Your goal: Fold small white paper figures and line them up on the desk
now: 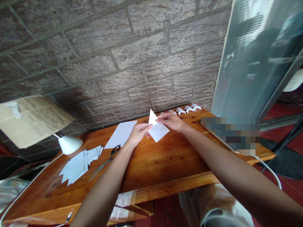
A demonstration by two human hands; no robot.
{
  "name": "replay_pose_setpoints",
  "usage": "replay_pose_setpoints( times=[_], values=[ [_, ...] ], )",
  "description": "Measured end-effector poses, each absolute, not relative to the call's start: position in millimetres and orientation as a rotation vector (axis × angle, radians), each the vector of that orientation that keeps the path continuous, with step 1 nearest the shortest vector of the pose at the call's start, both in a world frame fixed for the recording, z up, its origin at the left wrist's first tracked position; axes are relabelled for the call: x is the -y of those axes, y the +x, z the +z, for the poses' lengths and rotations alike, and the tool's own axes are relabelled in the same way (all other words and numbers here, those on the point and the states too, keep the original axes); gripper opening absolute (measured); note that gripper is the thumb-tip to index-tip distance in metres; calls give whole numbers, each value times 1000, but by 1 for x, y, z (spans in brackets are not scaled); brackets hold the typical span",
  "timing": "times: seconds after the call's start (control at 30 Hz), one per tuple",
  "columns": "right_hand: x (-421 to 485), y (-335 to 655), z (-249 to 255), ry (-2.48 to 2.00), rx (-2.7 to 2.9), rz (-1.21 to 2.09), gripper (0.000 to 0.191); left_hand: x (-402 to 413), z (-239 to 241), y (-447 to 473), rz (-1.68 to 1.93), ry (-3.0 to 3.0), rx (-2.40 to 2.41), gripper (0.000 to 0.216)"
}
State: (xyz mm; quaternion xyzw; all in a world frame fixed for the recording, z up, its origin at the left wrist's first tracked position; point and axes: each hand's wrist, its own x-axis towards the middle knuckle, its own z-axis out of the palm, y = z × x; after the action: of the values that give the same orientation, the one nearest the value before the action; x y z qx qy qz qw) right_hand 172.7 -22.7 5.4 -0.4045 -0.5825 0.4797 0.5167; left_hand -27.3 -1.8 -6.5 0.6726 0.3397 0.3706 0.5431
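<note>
ok so both hands are busy with 1 small white paper (159,133), held up over the desk (163,164) around the middle of the view; the left hand (139,134) pinches its left side, thumb lying on the front, and the right hand (171,120) has thumb and fingertips closed on the upper right edge; so yeah, both hands are gripping the same piece. The paper is folded, with a sharp point sticking up and another corner aimed down; there's a faint mark on the lower part, too small to read.

Behind the right hand, a row of folded white stars (189,109) runs along the back of the desk by the brick wall (146,75); I count at least 4, and the hand partly hides that end of the row. Left of the left hand there's 1 flat white sheet (121,134); near it the dark scissors (105,163) lie by the left forearm, and further left is a messy overlapping pile of cut slips (77,166).

The lamp (70,144) stands on the left end, white base, tan shade with print; on the right end lies a flat thing (228,137), pixelated, so can't tell what it is.
</note>
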Motion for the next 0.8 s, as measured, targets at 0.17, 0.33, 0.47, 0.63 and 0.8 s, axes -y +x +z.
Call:
replay_pose_setpoints(
  times=[0.17, 0.33, 0.47, 0.63, 0.8],
  values=[
    [24, 172, 7, -961, 1357, 1158, 40, -2, -10, -29, 839, 1498, -711, 36],
    [23, 174, 6, -994, 1366, 1089, 38, -3, -11, -30, 812, 1467, -639, 36],
    [22, 177, 6, -1000, 1377, 1045, 37, 0, -8, -29, 795, 1454, -585, 37],
    [23, 174, 4, -993, 1432, 1068, 34, 3, -8, -26, 858, 1404, -618, 40],
    [23, 170, 3, -924, 1477, 1148, 26, 1, -9, -26, 1067, 1305, -790, 34]
  ],
)
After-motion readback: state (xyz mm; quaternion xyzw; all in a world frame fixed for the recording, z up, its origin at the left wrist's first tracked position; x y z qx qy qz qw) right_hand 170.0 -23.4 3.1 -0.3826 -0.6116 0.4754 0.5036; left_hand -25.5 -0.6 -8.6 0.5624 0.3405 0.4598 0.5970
